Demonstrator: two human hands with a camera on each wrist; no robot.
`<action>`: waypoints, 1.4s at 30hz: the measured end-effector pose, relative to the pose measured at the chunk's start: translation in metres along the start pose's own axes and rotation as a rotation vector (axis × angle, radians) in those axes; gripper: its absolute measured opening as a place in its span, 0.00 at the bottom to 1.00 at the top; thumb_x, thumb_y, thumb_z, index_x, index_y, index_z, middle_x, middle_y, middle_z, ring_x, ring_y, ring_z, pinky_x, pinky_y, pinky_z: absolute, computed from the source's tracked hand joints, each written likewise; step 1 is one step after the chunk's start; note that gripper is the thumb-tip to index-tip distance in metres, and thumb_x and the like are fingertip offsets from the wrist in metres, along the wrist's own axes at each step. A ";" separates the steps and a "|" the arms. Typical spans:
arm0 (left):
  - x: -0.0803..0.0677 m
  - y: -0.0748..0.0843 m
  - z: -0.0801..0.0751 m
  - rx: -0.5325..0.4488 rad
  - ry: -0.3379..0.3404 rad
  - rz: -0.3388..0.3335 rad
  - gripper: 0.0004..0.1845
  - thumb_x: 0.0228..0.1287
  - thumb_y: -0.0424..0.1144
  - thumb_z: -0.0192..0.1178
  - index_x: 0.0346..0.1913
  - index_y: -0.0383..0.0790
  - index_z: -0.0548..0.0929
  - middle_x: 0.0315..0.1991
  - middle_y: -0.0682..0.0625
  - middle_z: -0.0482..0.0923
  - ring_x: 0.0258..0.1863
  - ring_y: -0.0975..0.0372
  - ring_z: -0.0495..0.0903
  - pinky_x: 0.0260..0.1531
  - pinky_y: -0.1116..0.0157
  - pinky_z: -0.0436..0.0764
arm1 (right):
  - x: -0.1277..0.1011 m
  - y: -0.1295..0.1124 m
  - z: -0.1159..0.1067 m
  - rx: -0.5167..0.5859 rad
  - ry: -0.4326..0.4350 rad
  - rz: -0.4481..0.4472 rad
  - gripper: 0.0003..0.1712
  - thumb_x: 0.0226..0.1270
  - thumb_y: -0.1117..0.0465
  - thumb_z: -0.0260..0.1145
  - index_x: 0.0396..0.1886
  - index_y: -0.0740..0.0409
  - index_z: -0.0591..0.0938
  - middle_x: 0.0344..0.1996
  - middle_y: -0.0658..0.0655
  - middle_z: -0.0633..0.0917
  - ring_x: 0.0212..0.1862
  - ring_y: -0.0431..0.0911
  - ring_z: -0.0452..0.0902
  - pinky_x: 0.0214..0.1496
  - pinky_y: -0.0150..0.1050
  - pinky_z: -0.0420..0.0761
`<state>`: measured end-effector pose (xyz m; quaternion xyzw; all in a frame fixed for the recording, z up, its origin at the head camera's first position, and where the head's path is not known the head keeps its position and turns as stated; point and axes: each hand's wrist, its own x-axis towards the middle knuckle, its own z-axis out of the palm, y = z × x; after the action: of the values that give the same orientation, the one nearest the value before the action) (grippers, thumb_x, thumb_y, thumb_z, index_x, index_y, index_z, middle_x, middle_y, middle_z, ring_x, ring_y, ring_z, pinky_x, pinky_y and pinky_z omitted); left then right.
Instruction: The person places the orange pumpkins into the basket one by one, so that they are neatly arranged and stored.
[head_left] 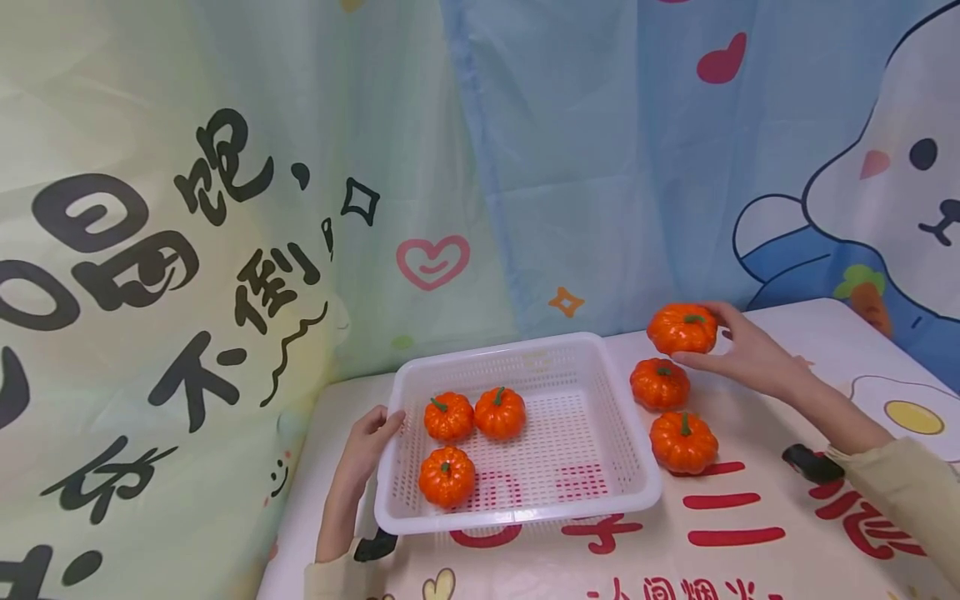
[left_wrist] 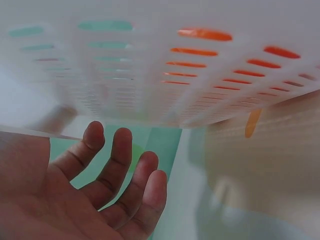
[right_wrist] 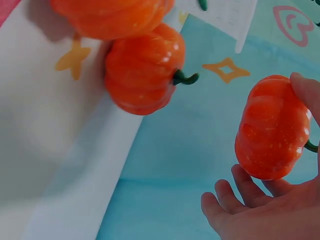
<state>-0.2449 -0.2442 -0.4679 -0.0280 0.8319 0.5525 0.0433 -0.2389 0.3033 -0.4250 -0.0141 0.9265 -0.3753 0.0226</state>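
Note:
Between thumb and fingers, my right hand (head_left: 750, 354) holds a small orange pumpkin (head_left: 682, 328) with a green stem, up at the table's far edge. The right wrist view shows this pumpkin (right_wrist: 273, 128) in the grip. Two more pumpkins stand just right of the basket: one pumpkin (head_left: 660, 384) right below the held one, another pumpkin (head_left: 684, 442) nearer me. My left hand (head_left: 369, 442) is at the left rim of the white plastic basket (head_left: 517, 517), thumb over the rim. From below, the left wrist view shows its fingers (left_wrist: 120, 155) loosely bent beside the slotted basket wall (left_wrist: 150, 100).
Inside the basket sit three pumpkins: a back-left pumpkin (head_left: 448, 417), a pumpkin (head_left: 500, 413) beside it and a front-left pumpkin (head_left: 447, 477). A printed cloth (head_left: 735, 567) covers the table. Behind it hangs a printed curtain (head_left: 570, 167), close to the basket's back.

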 end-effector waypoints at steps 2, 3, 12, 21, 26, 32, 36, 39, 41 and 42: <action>0.003 -0.006 0.001 0.004 0.011 0.004 0.16 0.74 0.49 0.58 0.43 0.36 0.77 0.38 0.43 0.80 0.31 0.58 0.82 0.28 0.68 0.84 | 0.001 -0.003 0.000 -0.001 -0.008 0.001 0.62 0.63 0.36 0.68 0.80 0.62 0.44 0.75 0.75 0.53 0.71 0.75 0.51 0.59 0.78 0.66; 0.003 -0.007 0.001 0.004 0.016 0.004 0.16 0.74 0.49 0.58 0.43 0.37 0.78 0.38 0.43 0.80 0.31 0.58 0.82 0.28 0.68 0.84 | 0.001 -0.005 0.000 0.002 -0.012 -0.001 0.62 0.63 0.37 0.68 0.80 0.62 0.44 0.75 0.75 0.53 0.71 0.75 0.51 0.59 0.78 0.66; 0.003 -0.004 0.001 -0.004 0.018 -0.007 0.15 0.74 0.47 0.58 0.43 0.36 0.78 0.36 0.46 0.79 0.30 0.59 0.81 0.29 0.69 0.84 | 0.001 -0.024 0.006 0.022 -0.041 -0.033 0.63 0.61 0.35 0.69 0.80 0.59 0.45 0.76 0.73 0.54 0.72 0.74 0.52 0.59 0.75 0.69; -0.016 0.025 -0.002 -0.012 -0.013 0.010 0.13 0.75 0.41 0.56 0.43 0.31 0.77 0.36 0.43 0.80 0.30 0.59 0.80 0.29 0.70 0.83 | 0.007 -0.042 0.020 0.022 -0.086 -0.090 0.63 0.59 0.36 0.71 0.80 0.58 0.48 0.75 0.72 0.57 0.71 0.71 0.55 0.58 0.72 0.74; -0.017 0.026 -0.002 -0.025 -0.010 0.004 0.12 0.75 0.41 0.57 0.39 0.33 0.77 0.33 0.46 0.78 0.30 0.59 0.80 0.29 0.69 0.83 | 0.006 -0.054 0.028 0.039 -0.124 -0.136 0.58 0.59 0.40 0.73 0.78 0.57 0.52 0.73 0.70 0.61 0.71 0.69 0.57 0.59 0.69 0.76; -0.014 0.025 -0.001 -0.026 -0.007 0.000 0.12 0.75 0.41 0.57 0.38 0.34 0.76 0.33 0.45 0.78 0.29 0.58 0.80 0.28 0.69 0.82 | 0.004 -0.072 0.034 0.033 -0.147 -0.180 0.55 0.59 0.41 0.74 0.76 0.56 0.55 0.71 0.67 0.64 0.69 0.65 0.62 0.60 0.68 0.75; -0.014 0.024 -0.001 -0.017 -0.006 0.006 0.12 0.74 0.41 0.57 0.38 0.32 0.77 0.34 0.43 0.79 0.29 0.57 0.80 0.27 0.69 0.82 | 0.003 -0.084 0.039 0.016 -0.158 -0.199 0.55 0.58 0.39 0.74 0.76 0.56 0.56 0.70 0.66 0.66 0.68 0.64 0.64 0.61 0.68 0.75; -0.014 0.024 -0.001 -0.017 -0.007 0.002 0.12 0.74 0.41 0.57 0.38 0.32 0.76 0.33 0.44 0.79 0.29 0.57 0.80 0.28 0.69 0.83 | 0.002 -0.091 0.042 0.011 -0.167 -0.223 0.55 0.57 0.40 0.75 0.75 0.56 0.58 0.69 0.65 0.68 0.67 0.62 0.66 0.61 0.67 0.76; -0.013 0.024 -0.001 -0.015 -0.009 0.000 0.12 0.74 0.41 0.57 0.38 0.32 0.77 0.34 0.45 0.79 0.30 0.58 0.80 0.28 0.69 0.83 | 0.002 -0.095 0.045 0.013 -0.177 -0.232 0.55 0.56 0.40 0.75 0.75 0.55 0.58 0.69 0.64 0.69 0.66 0.62 0.67 0.60 0.66 0.77; -0.013 0.024 -0.001 -0.016 -0.009 -0.001 0.12 0.75 0.41 0.57 0.39 0.33 0.77 0.34 0.44 0.79 0.30 0.58 0.80 0.28 0.69 0.83 | 0.002 -0.097 0.047 0.019 -0.185 -0.233 0.55 0.56 0.40 0.76 0.75 0.55 0.59 0.69 0.64 0.69 0.66 0.61 0.67 0.60 0.66 0.77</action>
<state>-0.2339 -0.2357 -0.4439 -0.0264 0.8272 0.5592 0.0473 -0.2377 0.2012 -0.3913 -0.1559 0.9090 -0.3812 0.0642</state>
